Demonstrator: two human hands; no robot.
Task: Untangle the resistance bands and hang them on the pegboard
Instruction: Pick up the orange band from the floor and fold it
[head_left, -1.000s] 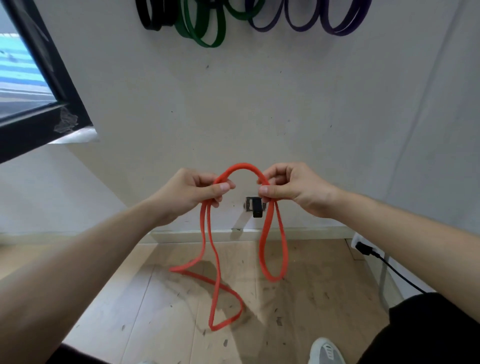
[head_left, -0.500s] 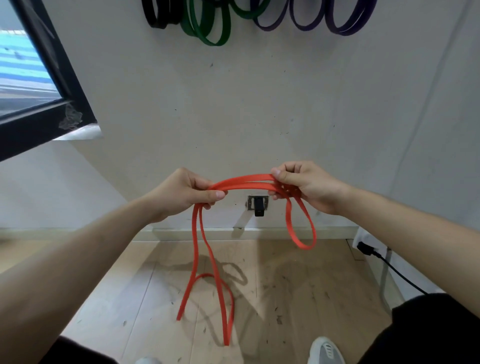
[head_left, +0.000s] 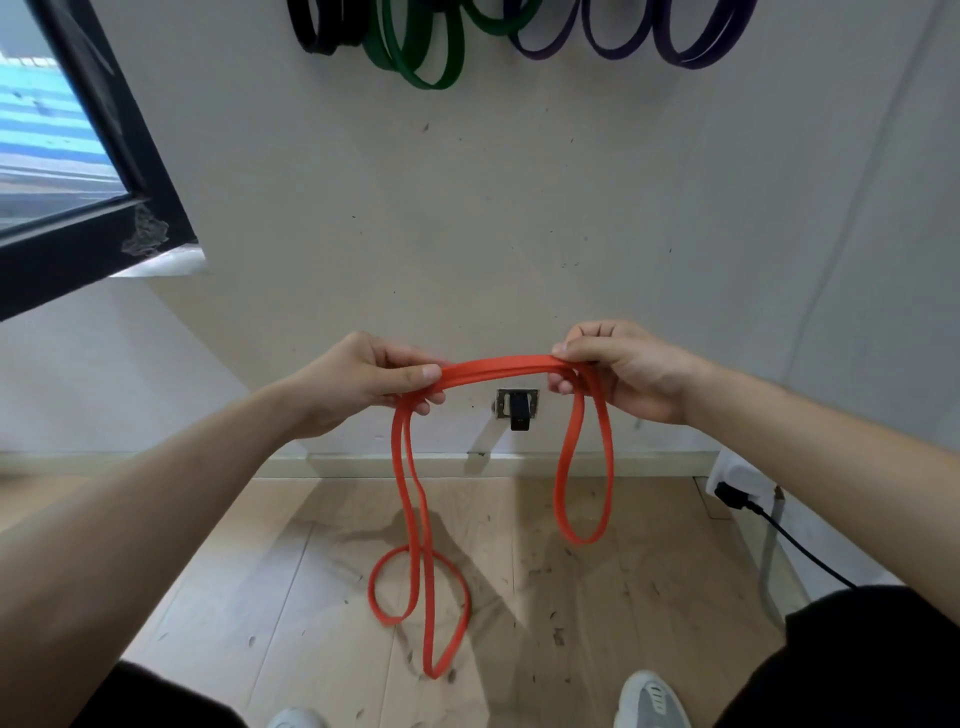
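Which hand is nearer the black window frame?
Left. The left hand holds the red resistance band right of and below the window frame; the right hand grips it farther right.

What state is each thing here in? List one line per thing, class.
left hand, gripping the orange band.
right hand, gripping the orange band.
orange band, held between both hands, loops dangling and crossed, not hung.
black band, hanging against the wall.
green bands, hanging against the wall.
purple bands, hanging against the wall.
black plug, plugged in.
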